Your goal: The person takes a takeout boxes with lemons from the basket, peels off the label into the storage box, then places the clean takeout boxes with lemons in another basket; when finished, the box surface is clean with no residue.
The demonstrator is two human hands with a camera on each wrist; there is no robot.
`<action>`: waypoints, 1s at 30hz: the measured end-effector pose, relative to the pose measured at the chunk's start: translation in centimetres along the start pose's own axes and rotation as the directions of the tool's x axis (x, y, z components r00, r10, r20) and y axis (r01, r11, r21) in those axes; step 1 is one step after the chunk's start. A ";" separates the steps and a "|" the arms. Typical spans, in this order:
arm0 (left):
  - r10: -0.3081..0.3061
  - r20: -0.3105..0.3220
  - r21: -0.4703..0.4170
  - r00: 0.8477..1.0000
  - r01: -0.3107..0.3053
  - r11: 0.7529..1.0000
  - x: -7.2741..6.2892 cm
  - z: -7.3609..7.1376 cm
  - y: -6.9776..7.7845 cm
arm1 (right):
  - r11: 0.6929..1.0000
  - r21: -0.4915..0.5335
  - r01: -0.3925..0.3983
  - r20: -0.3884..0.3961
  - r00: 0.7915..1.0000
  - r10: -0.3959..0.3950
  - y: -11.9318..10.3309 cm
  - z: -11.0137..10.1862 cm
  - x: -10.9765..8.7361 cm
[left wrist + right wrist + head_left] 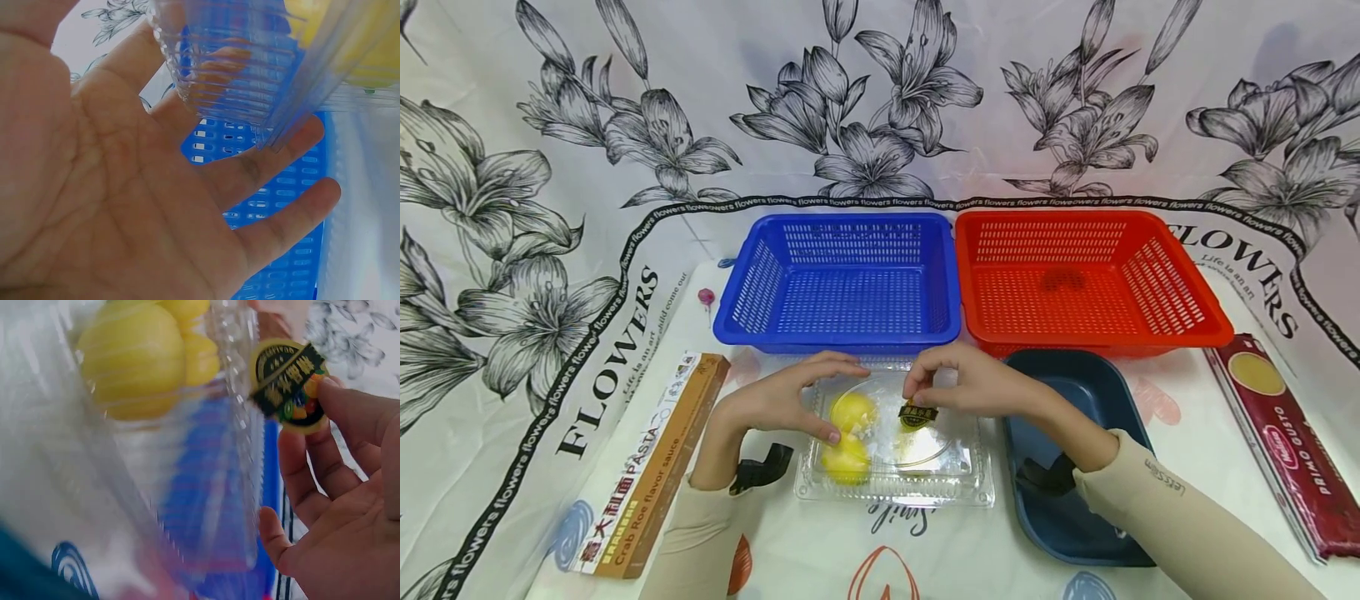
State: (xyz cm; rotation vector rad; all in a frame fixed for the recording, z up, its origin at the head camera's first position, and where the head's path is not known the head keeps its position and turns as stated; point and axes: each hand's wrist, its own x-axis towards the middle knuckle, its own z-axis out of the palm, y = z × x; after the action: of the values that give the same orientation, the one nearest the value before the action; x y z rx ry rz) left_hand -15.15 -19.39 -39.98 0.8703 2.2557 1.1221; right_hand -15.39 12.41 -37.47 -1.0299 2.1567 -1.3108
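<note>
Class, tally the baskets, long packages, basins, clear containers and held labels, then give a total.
Baskets: 2 (blue basket, red basket)
Long packages: 2 (brown package, red package)
Dark basin: 1
Clear container: 1
Held label: 1
Total: 7

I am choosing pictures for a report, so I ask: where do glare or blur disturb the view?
Head: white glare on the clear container; left wrist: lower right pale and washed out, left hand dimmer; right wrist: yellow fruit and container look soft or smeared, round label clearer.
</note>
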 end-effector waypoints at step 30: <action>-0.012 0.005 0.031 1.000 0.012 0.999 -0.2 0.0 0.3 | 0.962 -0.091 -0.259 -0.333 0.918 0.216 5.6 -5.3 -14.2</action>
State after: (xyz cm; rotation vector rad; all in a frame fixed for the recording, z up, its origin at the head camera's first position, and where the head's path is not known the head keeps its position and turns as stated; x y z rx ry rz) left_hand -14.89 -19.41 -39.70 0.8695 2.2767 1.0816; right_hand -11.92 27.88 -40.30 -0.6017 2.5473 -1.3033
